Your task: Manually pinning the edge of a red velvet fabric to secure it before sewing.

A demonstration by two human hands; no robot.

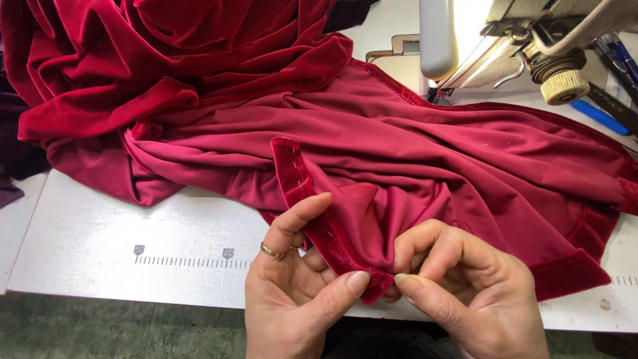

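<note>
Both hands, left hand (292,286) and right hand (465,292), pinch the folded velvet hem (319,219) of the deep red velvet garment (399,153) at the pale surface's (100,226) near edge. Judging by this, the hem fold is being set; next, carrying it to the sewing machine (505,40) would call for keeping that fold flat.

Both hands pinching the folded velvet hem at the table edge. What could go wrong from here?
1. The left hand and right hand grip only the hem corner; the fold further up is unheld and may unroll.
2. The bulk of the red fabric is heaped to the left, so its weight might drag the piece.
3. Fabric lies against the sewing machine and may snag there.
</note>
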